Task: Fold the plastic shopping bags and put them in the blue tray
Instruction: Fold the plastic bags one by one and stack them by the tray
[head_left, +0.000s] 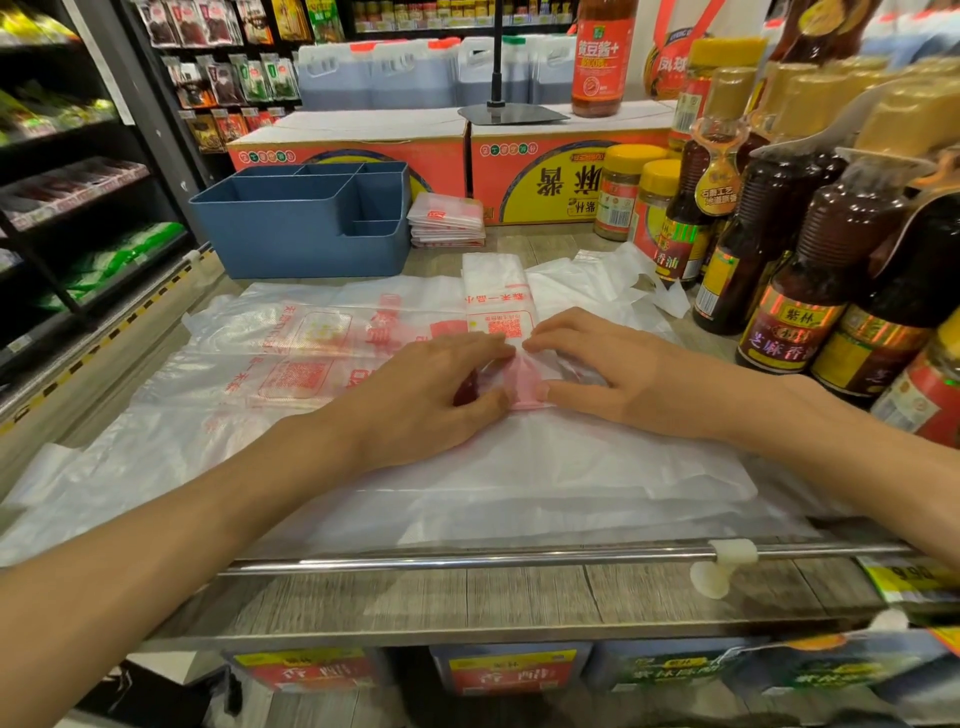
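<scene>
A clear plastic shopping bag with red print, folded into a narrow strip (497, 296), lies lengthwise in the middle of the shelf top. My left hand (431, 389) and my right hand (602, 369) meet at its near end, fingers pinching and pressing a small folded section of it. Several loose flat bags (291, 358) are spread beneath and to the left. The blue tray (306, 223), divided into compartments, stands at the back left; its visible compartments hold nothing. A stack of folded bags (448, 221) sits just right of the tray.
Dark sauce bottles (789, 249) and yellow-lidded jars (623, 192) crowd the right side. Red and yellow cartons (566, 166) line the back, with a black stand base (511, 113) on top. A metal rail (467, 561) runs along the near edge.
</scene>
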